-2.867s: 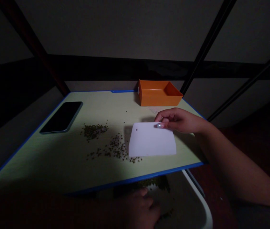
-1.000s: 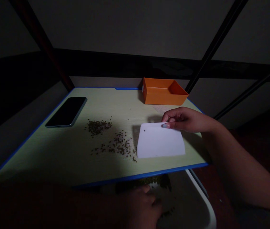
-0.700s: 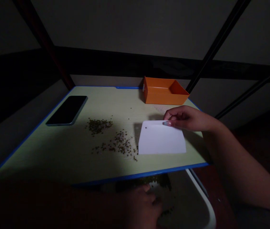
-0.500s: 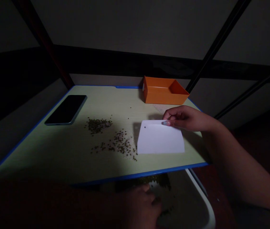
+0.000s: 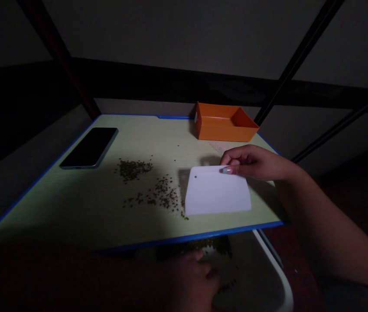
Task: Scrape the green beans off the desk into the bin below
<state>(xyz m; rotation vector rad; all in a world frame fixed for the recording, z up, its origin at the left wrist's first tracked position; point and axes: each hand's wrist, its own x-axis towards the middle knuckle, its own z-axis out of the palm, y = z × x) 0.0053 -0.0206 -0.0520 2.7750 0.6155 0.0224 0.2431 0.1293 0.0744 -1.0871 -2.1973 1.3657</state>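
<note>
My right hand (image 5: 249, 162) pinches the upper edge of a white dough scraper (image 5: 218, 193), a flat plate with a small hole near its upper left corner. The scraper stands tilted on the pale tabletop (image 5: 83, 203), its lower edge near the front. Just left of it lie scattered small dark seeds or grains (image 5: 164, 193), a few touching its left side. A denser pile of grains (image 5: 133, 170) sits farther left. Below the table's front edge, my left hand (image 5: 197, 277) is dim, its fingers curled over a white-rimmed container (image 5: 283, 277); anything in them is hidden.
An orange open box (image 5: 226, 132) stands at the back right of the table. A dark-screened phone (image 5: 89, 148) lies at the left. Blue trim (image 5: 187, 239) edges the tabletop. More grains (image 5: 219, 245) are in the container below. A panelled wall (image 5: 170, 39) rises behind.
The scraper's lower edge has come slightly toward the front edge and a little left, with my right hand still gripping it. My left hand stays nearly in place.
</note>
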